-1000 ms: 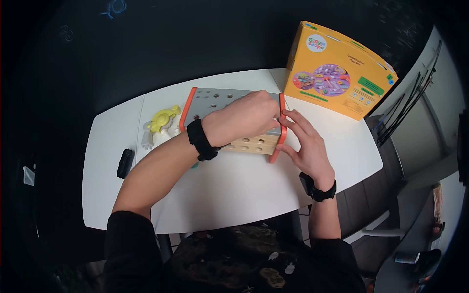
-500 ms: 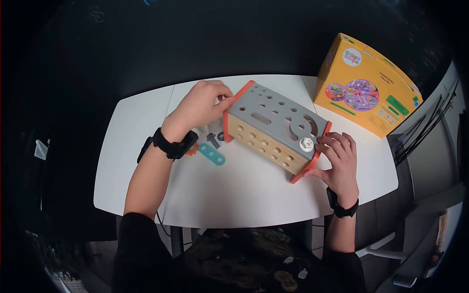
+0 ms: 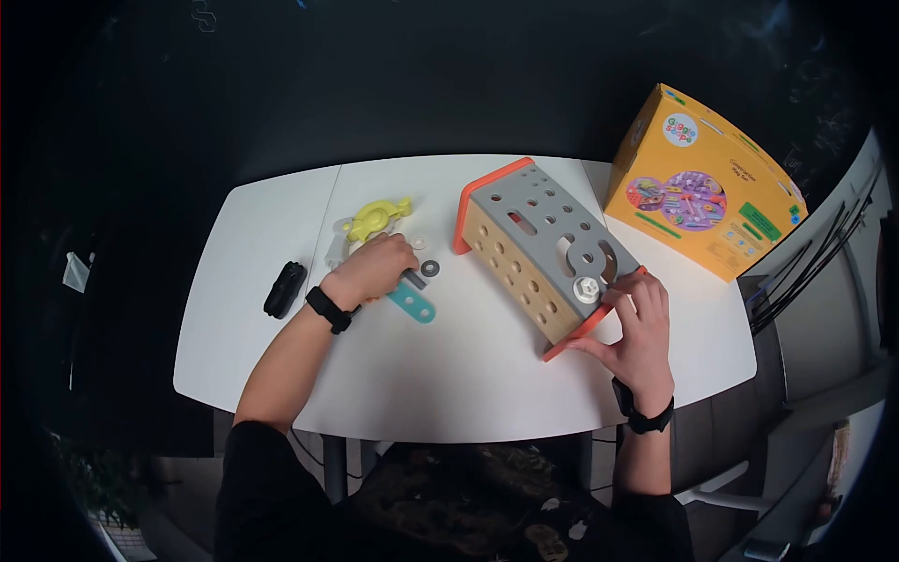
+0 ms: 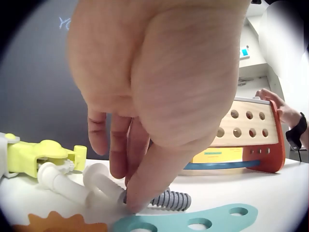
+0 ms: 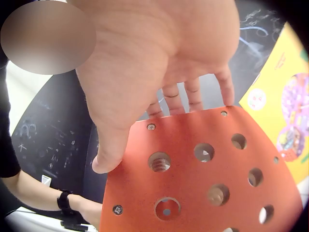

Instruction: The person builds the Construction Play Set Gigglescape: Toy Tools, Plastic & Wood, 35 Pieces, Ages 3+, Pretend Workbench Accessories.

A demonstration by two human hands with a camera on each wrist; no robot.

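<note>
My left hand (image 3: 376, 267) reaches down among loose toy parts on the left. In the left wrist view its thumb and fingertips pinch a grey threaded toy bolt (image 4: 171, 200) low over the table, its head hidden by the fingers. A teal strip with holes (image 3: 412, 303) lies just in front. My right hand (image 3: 639, 323) grips the near red end panel (image 5: 188, 140) of a toy workbench (image 3: 538, 220), thumb on one edge, fingers over the top. A white bolt head (image 3: 587, 289) sits in the workbench's grey top beside those fingers.
Beyond the left hand lies a yellow toy piece (image 3: 376, 218). White bolts (image 4: 63, 183) and an orange gear (image 4: 60, 223) are close by the left hand, with a grey washer (image 3: 430, 268) to its right. A black case (image 3: 285, 289) lies left; a yellow box (image 3: 707, 187) stands back right.
The left hand left the workbench's top, passed its far red end and came down onto the loose parts. The workbench has turned, with the right hand still on its near end.
</note>
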